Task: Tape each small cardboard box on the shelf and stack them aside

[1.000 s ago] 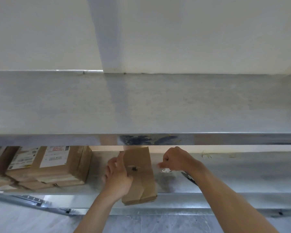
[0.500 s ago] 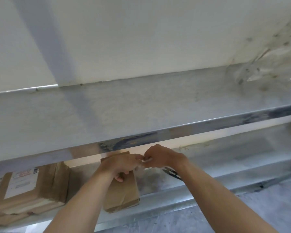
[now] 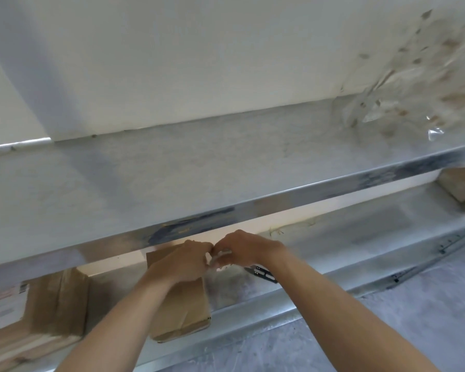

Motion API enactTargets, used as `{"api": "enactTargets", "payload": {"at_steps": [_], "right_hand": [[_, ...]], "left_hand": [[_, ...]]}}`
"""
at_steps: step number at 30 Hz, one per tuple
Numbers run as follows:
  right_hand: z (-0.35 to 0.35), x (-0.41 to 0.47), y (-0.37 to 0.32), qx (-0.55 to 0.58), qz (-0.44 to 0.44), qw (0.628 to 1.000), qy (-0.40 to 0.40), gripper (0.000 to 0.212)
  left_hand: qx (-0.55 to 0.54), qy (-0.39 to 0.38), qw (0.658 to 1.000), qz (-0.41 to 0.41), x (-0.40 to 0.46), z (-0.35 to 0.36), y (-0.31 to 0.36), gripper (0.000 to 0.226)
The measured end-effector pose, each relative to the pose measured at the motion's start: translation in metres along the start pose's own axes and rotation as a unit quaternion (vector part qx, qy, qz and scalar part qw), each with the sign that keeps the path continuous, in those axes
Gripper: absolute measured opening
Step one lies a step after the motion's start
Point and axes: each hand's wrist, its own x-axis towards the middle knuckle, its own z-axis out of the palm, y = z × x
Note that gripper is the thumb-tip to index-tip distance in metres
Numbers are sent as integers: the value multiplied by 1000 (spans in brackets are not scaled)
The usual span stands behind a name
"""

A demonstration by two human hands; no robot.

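A small brown cardboard box (image 3: 181, 310) lies on the lower metal shelf (image 3: 333, 232), partly under my left hand. My left hand (image 3: 181, 261) and my right hand (image 3: 243, 248) meet just right of the box's far end, fingers curled. Between their fingertips they pinch a small pale thing (image 3: 220, 255) that looks like tape; it is blurred. A stack of taped boxes (image 3: 46, 315) with white labels sits at the left of the same shelf.
The upper metal shelf (image 3: 172, 178) overhangs my hands. A black-handled tool (image 3: 262, 273) lies on the lower shelf behind my right wrist. A crumpled clear plastic sheet (image 3: 414, 84) sits at upper right. Another cardboard box (image 3: 461, 190) stands at the far right.
My left hand left the box top and moved right to meet my right hand. The view swung to the right and tilted, bringing the plastic sheet and far-right box into sight.
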Motion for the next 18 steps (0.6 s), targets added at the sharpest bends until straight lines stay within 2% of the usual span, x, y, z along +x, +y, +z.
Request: {"api": "enactTargets", "payload": {"at_steps": [2,5,7,11,14,16,18], "right_hand": [[-1,-1,1,3,-1,1000,8,35],[-4,0,3,25,16,999,37,36],[-4,-1,5,43,27,998,48,36],[-3,-3,3,48,25,996,66,44],[2,-17,10,102,14,990,97,55],[14,-32,29,228,44,958,169,52],[34,-47,54,328,128,900,257,41]], "left_hand": [[-74,-50,996,-22,3,-10,0,21],[-254,-121,958,-62,1,-19,3,17],[-293,-136,944,-68,0,-21,2,15],[-273,-142,949,-61,2,-17,1,35],[-235,-138,960,-59,6,-14,-2,35],[-239,-141,959,-57,7,-12,-4,38],[-259,-147,953,-52,5,-13,-4,46]]}}
